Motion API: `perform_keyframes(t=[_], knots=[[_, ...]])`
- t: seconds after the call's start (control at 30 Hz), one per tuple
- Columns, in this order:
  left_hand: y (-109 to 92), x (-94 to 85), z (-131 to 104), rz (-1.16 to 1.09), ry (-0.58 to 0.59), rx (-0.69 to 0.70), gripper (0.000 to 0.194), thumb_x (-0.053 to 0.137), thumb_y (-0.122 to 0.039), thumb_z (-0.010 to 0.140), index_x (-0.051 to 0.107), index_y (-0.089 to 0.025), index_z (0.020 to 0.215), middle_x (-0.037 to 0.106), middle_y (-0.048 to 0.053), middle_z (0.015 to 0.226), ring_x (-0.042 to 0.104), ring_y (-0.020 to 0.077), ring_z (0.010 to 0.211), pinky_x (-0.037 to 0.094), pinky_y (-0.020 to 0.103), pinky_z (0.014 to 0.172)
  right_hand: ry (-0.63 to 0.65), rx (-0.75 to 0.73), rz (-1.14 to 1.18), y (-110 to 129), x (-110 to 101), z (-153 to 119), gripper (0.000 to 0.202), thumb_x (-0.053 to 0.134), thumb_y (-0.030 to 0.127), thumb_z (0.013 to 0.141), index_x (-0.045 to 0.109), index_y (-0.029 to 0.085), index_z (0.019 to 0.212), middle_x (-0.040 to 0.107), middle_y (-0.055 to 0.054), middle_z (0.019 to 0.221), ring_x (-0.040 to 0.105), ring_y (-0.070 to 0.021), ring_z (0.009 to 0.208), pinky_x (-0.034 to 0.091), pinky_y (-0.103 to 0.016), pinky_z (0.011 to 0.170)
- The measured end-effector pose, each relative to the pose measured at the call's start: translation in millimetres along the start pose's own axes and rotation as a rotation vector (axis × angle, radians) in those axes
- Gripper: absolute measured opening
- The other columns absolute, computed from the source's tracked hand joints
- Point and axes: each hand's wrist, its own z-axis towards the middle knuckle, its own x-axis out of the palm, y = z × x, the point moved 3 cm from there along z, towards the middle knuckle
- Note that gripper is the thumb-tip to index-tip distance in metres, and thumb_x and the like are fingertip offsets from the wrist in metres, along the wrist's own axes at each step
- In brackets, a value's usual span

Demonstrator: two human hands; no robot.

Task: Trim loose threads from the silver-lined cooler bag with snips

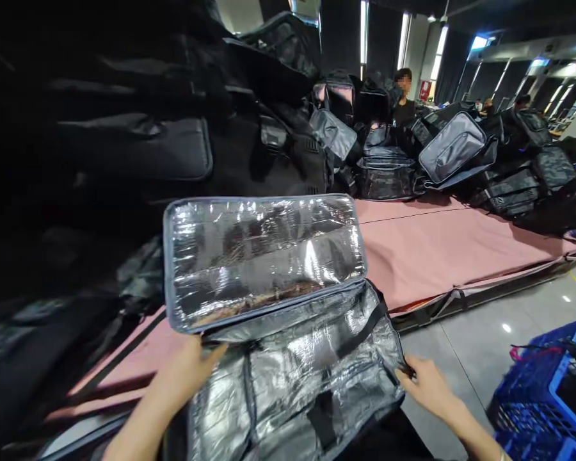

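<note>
Silver-lined bag (292, 378) wide open between left hand (192, 368) and right hand (425, 381), just in front of the pink-topped platform (436, 250). Lid (269, 256) tipped back on the far side, likely so as to keep the mouth uncovered. With the right hand, pinches the bag's right edge between thumb and curled fingers, seemingly to hold that wall outward and the lining spread. With the left hand, thumb held out, reaches the left rim beside the lid's lower corner; too blurred to tell whether gripping or merely touching, perhaps steadying that side. Dark bags (384, 173) piled on one another along the platform's far side, probably to save room. Blue crate (532, 378) low at the right, beyond the right hand.
</note>
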Motion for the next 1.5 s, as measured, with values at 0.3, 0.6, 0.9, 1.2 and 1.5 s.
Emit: perform_keyframes(t=[0.3,0.6,0.9,1.2,1.5], knots=[[32.0,25.7,-110.3,-0.01,-0.297,-0.261,0.062,0.035,-0.048,0.081,0.048,-0.004,0.123,0.054,0.023,0.122,0.051,0.0346,0.114,0.042,0.045,0.098,-0.248,-0.289,0.011,56.8,-59.7,89.4,0.027,0.056,0.028,0.085,0.055,0.019,0.111,0.061,-0.007,0.103,0.059,-0.0194,0.093,0.047,-0.028,0.076],[-37.0,63.9,-160.1,-0.311,-0.138,-0.276,0.04,0.041,-0.041,0.082,0.061,-0.017,0.107,0.065,0.012,0.11,0.059,0.0279,0.103,0.043,0.039,0.093,0.304,-0.468,-0.619,101.8,-29.6,130.5,0.025,0.056,0.012,0.08,0.061,0.019,0.103,0.062,-0.009,0.104,0.063,-0.0245,0.086,0.047,-0.03,0.066],[-89.9,147.1,-164.3,-0.997,0.487,-0.454,0.059,0.054,-0.047,0.069,0.048,-0.014,0.117,0.069,0.014,0.098,0.064,0.0282,0.096,0.049,0.038,0.081,-0.432,-0.082,-0.032,1.2,-119.9,115.9,0.022,0.049,0.029,0.083,0.063,0.016,0.094,0.066,-0.008,0.092,0.06,-0.0208,0.085,0.045,-0.032,0.076],[-90.8,150.0,-174.4,-1.374,0.42,-0.712,0.053,0.07,-0.048,0.057,0.044,-0.019,0.093,0.069,0.012,0.093,0.065,0.0262,0.083,0.05,0.039,0.073,-0.295,-0.186,0.32,70.4,-27.7,78.0,0.025,0.048,0.034,0.086,0.051,0.017,0.105,0.061,-0.005,0.086,0.059,-0.0165,0.075,0.047,-0.028,0.067],[-82.7,151.0,-182.4,-1.353,0.358,-0.704,0.042,0.068,-0.04,0.06,0.045,-0.018,0.088,0.069,0.007,0.08,0.057,0.0146,0.058,0.041,0.027,0.059,0.444,-0.38,0.102,109.8,74.8,68.5,0.021,0.057,0.016,0.085,0.056,0.02,0.105,0.062,-0.005,0.1,0.059,-0.0194,0.096,0.045,-0.032,0.085]])
